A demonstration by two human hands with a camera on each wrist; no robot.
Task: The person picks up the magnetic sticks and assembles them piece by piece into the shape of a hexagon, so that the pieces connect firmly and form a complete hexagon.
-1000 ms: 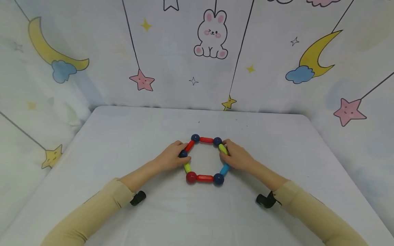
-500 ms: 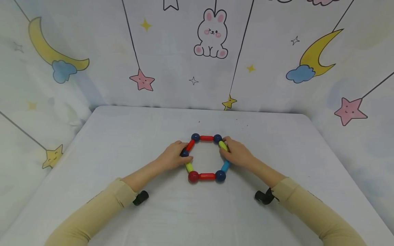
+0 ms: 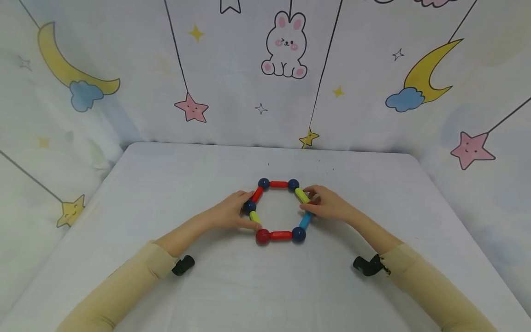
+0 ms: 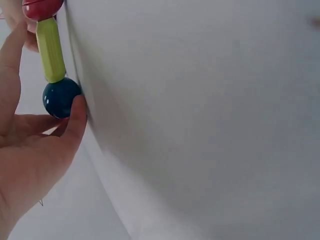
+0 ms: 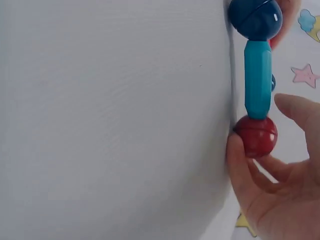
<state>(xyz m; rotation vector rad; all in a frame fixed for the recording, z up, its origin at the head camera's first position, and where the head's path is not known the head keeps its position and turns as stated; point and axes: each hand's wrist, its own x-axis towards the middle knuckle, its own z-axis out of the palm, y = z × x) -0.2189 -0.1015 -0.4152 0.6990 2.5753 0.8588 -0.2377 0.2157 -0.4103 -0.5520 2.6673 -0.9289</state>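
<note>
A six-sided ring of magnetic rods and balls lies on the white table (image 3: 207, 295). My left hand (image 3: 232, 212) is at its left corner, fingertips touching a dark blue ball (image 4: 61, 97) while the thumb extends beside a yellow-green rod (image 4: 51, 50) toward the near red ball (image 3: 262, 236). At the right corner, my right hand (image 3: 329, 204) has fingertips against another red ball (image 5: 257, 136), its thumb standing off from the ball in the right wrist view. That ball joins a yellow-green rod (image 3: 302, 195) and a light blue rod (image 5: 258, 79). In the head view, the hand partly covers it.
Red rods form the far side (image 3: 279, 184) and near side (image 3: 281, 235) of the ring, between balls. A patterned cloth backdrop (image 3: 232, 60) with moons, stars and a rabbit rises behind the table. Black wrist cameras (image 3: 183, 265) hang beneath both sleeves.
The ring has shifted slightly away and its near side to the right. The left thumb has spread from the blue ball toward the near red ball; the right hand has moved outward, loosening its grip.
</note>
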